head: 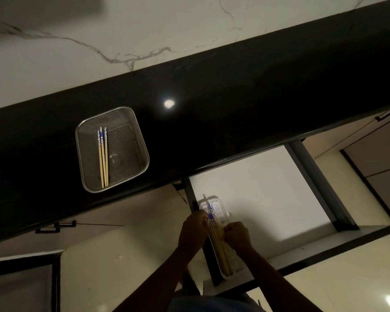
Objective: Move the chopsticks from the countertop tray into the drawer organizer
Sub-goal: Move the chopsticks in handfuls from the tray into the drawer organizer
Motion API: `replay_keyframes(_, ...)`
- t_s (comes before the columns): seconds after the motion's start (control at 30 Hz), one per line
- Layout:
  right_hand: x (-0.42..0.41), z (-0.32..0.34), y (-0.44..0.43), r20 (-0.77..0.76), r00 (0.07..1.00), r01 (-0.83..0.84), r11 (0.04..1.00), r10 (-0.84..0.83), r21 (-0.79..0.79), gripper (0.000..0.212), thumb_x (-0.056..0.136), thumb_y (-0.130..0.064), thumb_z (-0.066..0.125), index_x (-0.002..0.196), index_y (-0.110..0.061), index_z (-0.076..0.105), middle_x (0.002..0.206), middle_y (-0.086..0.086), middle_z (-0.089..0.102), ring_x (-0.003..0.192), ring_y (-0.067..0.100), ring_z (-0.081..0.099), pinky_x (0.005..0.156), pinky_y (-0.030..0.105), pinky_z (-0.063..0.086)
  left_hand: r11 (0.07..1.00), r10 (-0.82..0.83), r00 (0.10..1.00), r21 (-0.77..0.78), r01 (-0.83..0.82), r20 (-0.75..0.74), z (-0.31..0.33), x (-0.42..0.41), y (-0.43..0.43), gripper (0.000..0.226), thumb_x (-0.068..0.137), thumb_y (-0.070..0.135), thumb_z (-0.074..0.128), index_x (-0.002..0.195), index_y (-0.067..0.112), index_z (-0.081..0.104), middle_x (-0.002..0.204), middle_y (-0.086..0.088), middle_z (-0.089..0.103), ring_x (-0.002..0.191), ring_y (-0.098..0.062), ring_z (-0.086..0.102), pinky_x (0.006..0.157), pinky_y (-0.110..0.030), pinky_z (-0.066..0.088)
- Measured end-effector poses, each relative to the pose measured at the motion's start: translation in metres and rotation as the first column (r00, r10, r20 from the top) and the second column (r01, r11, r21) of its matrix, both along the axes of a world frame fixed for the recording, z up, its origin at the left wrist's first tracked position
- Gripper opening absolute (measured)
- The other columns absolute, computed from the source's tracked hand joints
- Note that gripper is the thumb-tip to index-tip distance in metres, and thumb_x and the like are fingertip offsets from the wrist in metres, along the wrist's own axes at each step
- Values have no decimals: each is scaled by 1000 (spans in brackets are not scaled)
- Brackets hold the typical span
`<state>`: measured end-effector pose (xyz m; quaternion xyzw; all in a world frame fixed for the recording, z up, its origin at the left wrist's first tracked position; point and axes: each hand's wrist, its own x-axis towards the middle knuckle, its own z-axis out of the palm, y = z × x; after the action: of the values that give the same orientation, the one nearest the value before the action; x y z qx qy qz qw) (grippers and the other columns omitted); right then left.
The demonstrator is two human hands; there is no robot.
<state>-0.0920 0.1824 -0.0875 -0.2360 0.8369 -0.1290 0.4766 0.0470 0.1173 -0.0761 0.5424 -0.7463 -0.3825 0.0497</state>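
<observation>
Both hands, left hand (195,228) and right hand (235,235), hold a narrow grip on the chopstick bundle (218,242) over the drawer organizer (225,262); three chopsticks (103,157) lie in the tray (131,122) on the counter (234,97); uneven release could let sticks roll across the organizer wall.

Dim, soft-focus wide-angle shot w/ overhead lamp glare on black countertop (234,104), tilted edges.
</observation>
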Motion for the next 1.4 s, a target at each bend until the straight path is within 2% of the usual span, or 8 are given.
replay_keyframes(0.07, 4, -2, 2, -17, 999, -41, 999, 42, 3, 20, 74, 0, 61, 80, -4, 79, 84, 15, 77, 83, 27, 74, 62, 24, 47, 918, -301, 942, -222, 328, 150, -7, 1, 4, 19, 99, 9, 50, 110, 6, 66, 113, -11, 66, 98, -23, 65, 81, -32, 57)
replay_keyframes(0.13, 8, -4, 3, -38, 993, -110, 994, 111, 8, 20, 79, -4, 59, 83, -4, 78, 90, 15, 77, 88, 28, 74, 64, 25, 48, 781, -492, 826, -280, 559, 275, -16, 0, 7, 26, 97, 8, 51, 118, 6, 66, 128, -14, 62, 118, -30, 60, 95, -34, 55)
replay_keyframes(0.3, 17, -12, 13, -72, 978, -194, 980, 197, 55, 22, 90, -11, 56, 98, -2, 75, 104, 15, 76, 98, 30, 72, 78, 31, 53, 640, -656, 663, -199, 742, 361, -25, -13, 12, 29, 98, 14, 54, 123, 4, 64, 136, -20, 58, 136, -44, 46, 107, -52, 47)
replay_keyframes(0.47, 16, -19, 16, -84, 965, -242, 968, 247, 72, 23, 92, -16, 58, 102, -4, 75, 106, 13, 75, 98, 28, 72, 80, 30, 53, 592, -720, 548, -34, 805, 426, -36, -18, 6, 43, 102, 20, 50, 142, 6, 52, 156, -16, 39, 151, -38, 21, 122, -52, 23)
replay_keyframes(0.67, 20, -26, 13, -63, 953, -289, 953, 296, 93, 31, 94, -27, 62, 115, -6, 70, 116, 11, 71, 107, 26, 68, 81, 26, 50, 543, -736, 460, 28, 839, 497, -48, -24, -4, 42, 106, 25, 41, 142, 7, 52, 157, -16, 38, 153, -38, 16, 125, -52, 10)
replay_keyframes(0.9, 19, -33, 10, -55, 953, -291, 949, 299, 126, 36, 97, -26, 58, 124, -4, 65, 124, 12, 68, 115, 27, 65, 93, 29, 49, 523, -758, 403, 108, 846, 512, -55, -29, -6, 44, 104, 21, 47, 146, 9, 49, 162, -13, 32, 154, -38, 11, 125, -53, 8)
replay_keyframes(1.13, 21, -40, 14, -57, 947, -309, 943, 317, 123, 46, 104, -29, 48, 144, -7, 46, 143, 10, 54, 132, 23, 53, 108, 27, 38, 503, -764, 381, 111, 857, 520, -55, -32, -7, 44, 105, 20, 44, 148, 10, 47, 162, -11, 31, 153, -38, 14, 123, -53, 14)
replay_keyframes(1.4, 29, -36, 32, -82, 947, -310, 950, 312, 36, 49, 104, -30, 47, 148, -7, 42, 149, 9, 49, 137, 20, 48, 110, 27, 35, 515, -767, 392, 123, 848, 508, -58, -29, -7, 43, 106, 19, 43, 148, 13, 46, 163, -9, 28, 153, -36, 15, 122, -51, 19)
